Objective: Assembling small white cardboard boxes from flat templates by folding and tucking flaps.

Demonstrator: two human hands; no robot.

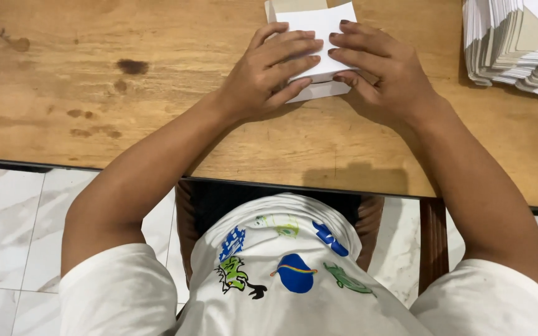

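View from above of a seated person in a white shirt with coloured cartoon prints, both bare arms stretched forward onto a wooden table (126,124).

The left hand (269,71) and right hand (378,68) lie flat, fingers spread and pressing down, on 1 white card (319,28) near the table's far edge. Neither hand is clenched; both rest palm-down on the card, fingertips nearly meeting at its middle. The card looks folded over on itself: a white flap on top, a lower white edge showing beneath the fingers, and a beige layer peeking out at the far left corner. By my judgement, the fold is made and is being pressed flat; whether more folds remain on this piece cannot be told.

At the top right, well apart from the hands, sits a stack (518,43) of many similar flat pieces, white with beige edges, fanned slightly. Whether these are finished or waiting cannot be told.

No labels or signs are visible. Dark stains mark the table's left side.
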